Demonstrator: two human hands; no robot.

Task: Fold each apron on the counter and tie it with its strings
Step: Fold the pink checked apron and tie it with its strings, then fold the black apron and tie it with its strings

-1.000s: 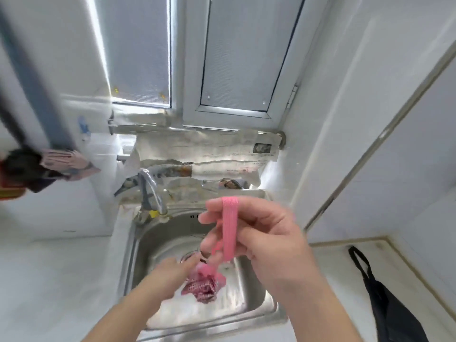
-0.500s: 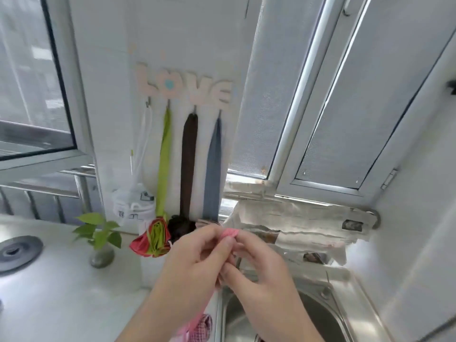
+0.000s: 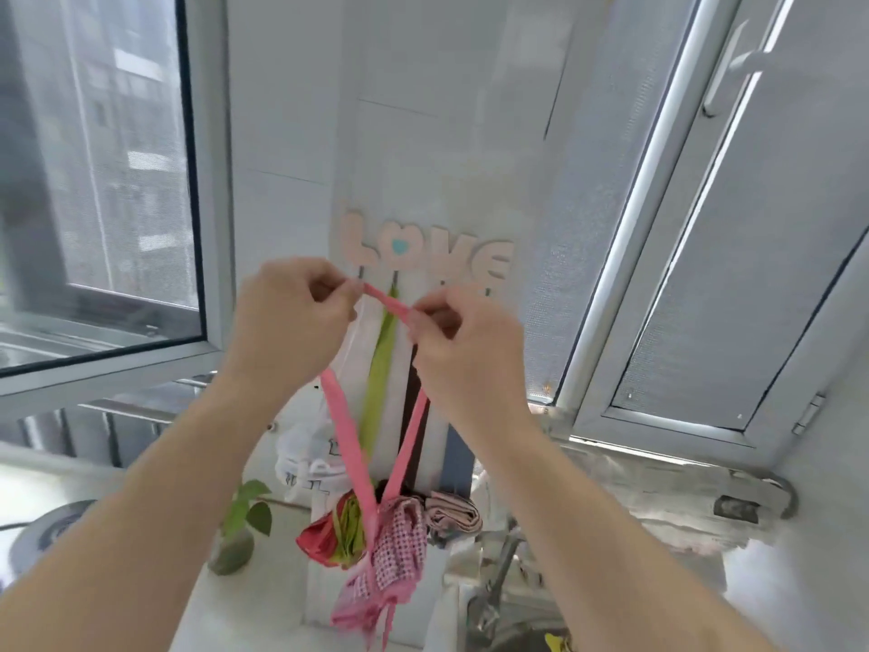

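Left hand [image 3: 287, 317] and right hand [image 3: 463, 341] each pinched pink neck strap [image 3: 386, 303], stretched taut before LOVE hook rack [image 3: 425, 251]. Tied pink apron bundle [image 3: 385, 557] hung at 6 o'clock. Advice: keep loop wide, seat squarely over free hook.

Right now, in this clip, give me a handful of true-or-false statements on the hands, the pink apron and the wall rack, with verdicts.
1. Both hands pinch the pink strap. True: the left hand and the right hand each hold it.
2. The pink apron bundle lies flat on the counter. False: it hangs from the strap, off the counter.
3. A green strap hangs from the LOVE rack. True.
4. The strap is already on a hook. False: it is stretched between the hands just below the rack.
5. A small potted plant stands left of the bundle. True.
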